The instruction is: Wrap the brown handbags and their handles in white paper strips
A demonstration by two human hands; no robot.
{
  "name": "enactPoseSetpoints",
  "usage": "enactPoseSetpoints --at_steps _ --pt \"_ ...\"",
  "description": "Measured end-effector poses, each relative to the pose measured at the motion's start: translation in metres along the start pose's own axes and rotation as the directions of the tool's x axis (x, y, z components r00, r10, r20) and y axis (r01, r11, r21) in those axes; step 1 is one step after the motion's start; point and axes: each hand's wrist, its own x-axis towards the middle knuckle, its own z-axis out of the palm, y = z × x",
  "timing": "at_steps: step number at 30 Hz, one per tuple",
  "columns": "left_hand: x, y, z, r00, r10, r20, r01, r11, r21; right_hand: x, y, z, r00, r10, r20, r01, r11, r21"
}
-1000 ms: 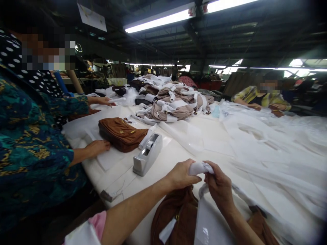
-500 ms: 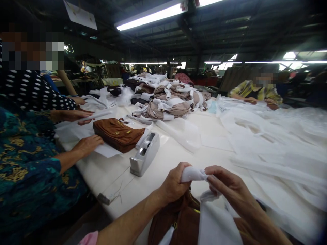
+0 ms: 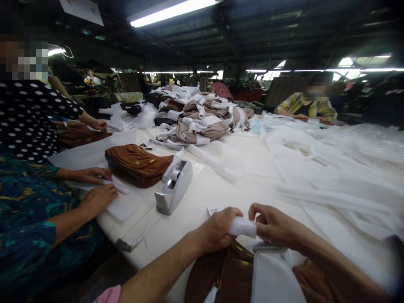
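Note:
At the near edge of the table lies a brown bag [image 3: 236, 269] with gold zips, a white sheet [image 3: 274, 273] covering part of its front. Above it, my left hand [image 3: 219, 229] is closed round a bag strap sheathed in white wrapping [image 3: 243, 227]. My right hand [image 3: 273, 225] has its fingers bent and pinched at the right end of that wrapping; the fingertips are partly hidden. Behind my left hand a small printed tag [image 3: 213, 210] shows on the table.
A grey tape dispenser [image 3: 174, 189] stands ahead to the left, beside another brown bag [image 3: 137, 164]. A co-worker's hands [image 3: 99, 195] work on white sheets at left. Wrapped bags [image 3: 205, 122] are heaped mid-table. Thin white sheets [image 3: 341, 176] spread over the right side.
My right hand has drawn in its fingers at the wrapping's end, and the wrapped strap has tilted down to the right. The co-worker's two hands have come together over the white sheet.

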Motion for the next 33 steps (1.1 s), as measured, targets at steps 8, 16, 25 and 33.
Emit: enactPoseSetpoints --at_steps 8,16,25,33 --pt "0.000 -0.005 0.006 1.000 -0.012 0.015 0.012 0.999 -0.043 0.007 -0.002 0.012 0.996 0.068 -0.053 -0.053 0.965 0.256" --pt "-0.003 -0.006 0.004 0.996 -0.051 0.075 0.055 0.997 -0.059 0.012 0.004 0.013 0.993 0.109 0.050 -0.118 0.968 0.222" --pt "0.003 -0.015 -0.005 0.897 -0.409 0.170 0.409 0.617 -0.672 0.002 0.022 0.004 0.988 -0.145 -0.048 0.139 0.727 0.672" --pt "0.022 -0.022 -0.026 0.852 -0.504 0.141 0.493 0.681 -0.542 0.024 0.022 0.043 0.963 -0.180 -0.199 0.247 0.883 0.398"
